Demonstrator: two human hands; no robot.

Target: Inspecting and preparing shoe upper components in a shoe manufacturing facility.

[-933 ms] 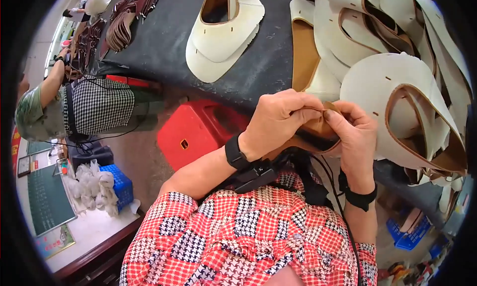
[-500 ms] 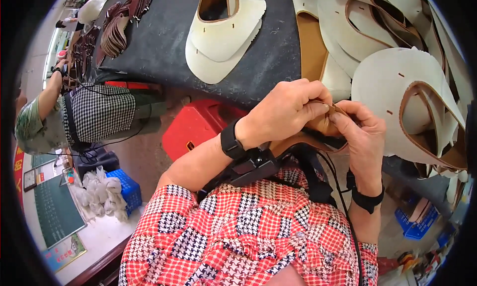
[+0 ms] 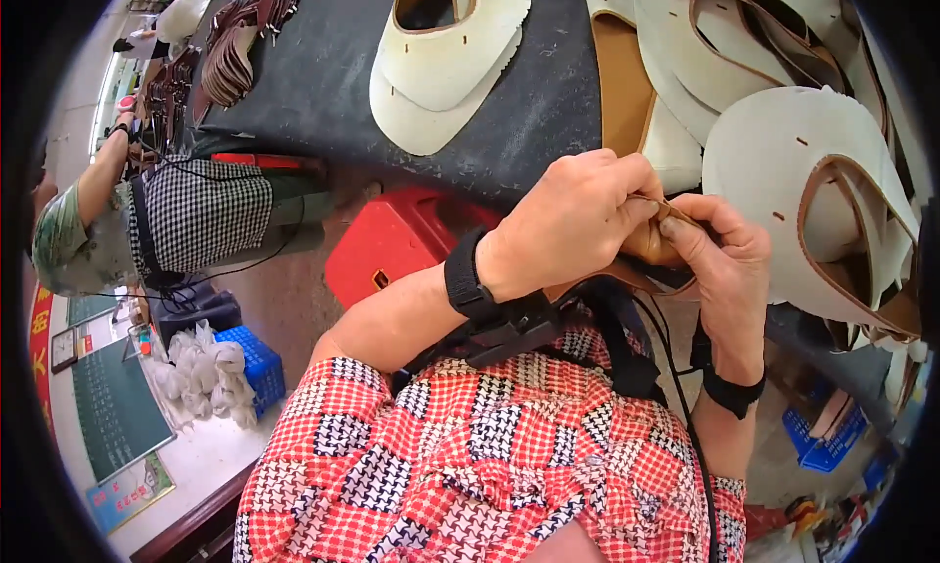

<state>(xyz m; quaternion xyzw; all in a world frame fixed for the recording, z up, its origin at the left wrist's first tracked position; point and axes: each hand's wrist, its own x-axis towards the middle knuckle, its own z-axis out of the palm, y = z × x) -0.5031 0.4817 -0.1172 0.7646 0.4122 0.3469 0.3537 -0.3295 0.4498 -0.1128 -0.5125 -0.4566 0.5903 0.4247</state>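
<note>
In front of my chest, both hands pinch the edge of a leather shoe upper (image 3: 648, 245), its tan-brown side showing. My left hand (image 3: 573, 225) is closed, thumb and forefinger pressed on the rim. Opposite it, my right hand (image 3: 727, 255) grips the same rim with thumb and fingers, almost touching the left fingertips. Much of the piece is hidden behind the hands, and anything small between the fingertips cannot be made out. Just right of my right hand lies a cream upper (image 3: 749, 162) with a brown-edged opening. Another cream upper (image 3: 431, 83) rests farther off on the dark table.
The dark table (image 3: 323, 83) carries a pile of cream uppers (image 3: 676, 69) at right and bundled brown strips (image 3: 230, 69) at far left. A red stool (image 3: 377, 250) stands below its edge. Left, a person in a checked apron (image 3: 206, 206) works near blue baskets (image 3: 250, 362).
The view has shifted slightly, so the table things sit a little higher and farther right. Both hands keep their pinch on the shoe upper, with only small finger movements.
</note>
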